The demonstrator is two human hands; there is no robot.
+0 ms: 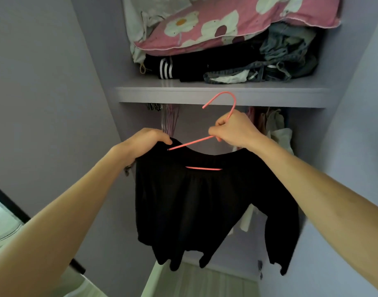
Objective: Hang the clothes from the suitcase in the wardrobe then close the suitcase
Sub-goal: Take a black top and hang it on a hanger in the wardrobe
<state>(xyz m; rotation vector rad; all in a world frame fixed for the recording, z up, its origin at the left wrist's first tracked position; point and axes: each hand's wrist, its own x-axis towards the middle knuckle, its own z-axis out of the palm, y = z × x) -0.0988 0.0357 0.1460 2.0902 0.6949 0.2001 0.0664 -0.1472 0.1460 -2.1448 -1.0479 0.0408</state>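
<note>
A black garment (pixel 205 206) hangs on a pink hanger (pixel 228 98) in front of the open wardrobe. My right hand (pixel 233 129) grips the hanger at the base of its hook. My left hand (pixel 147 140) holds the garment's left shoulder where it sits on the hanger's arm. The hook points up and left, just below the edge of the wardrobe shelf (pixel 222 96). The suitcase is not in view.
Folded dark clothes (pixel 205 67) and a pink flowered pillow (pixel 237 22) lie on the shelf. Under it, hangers (pixel 169 118) hang at the left and pale clothes (pixel 275 129) at the right. Lilac wardrobe walls stand on both sides.
</note>
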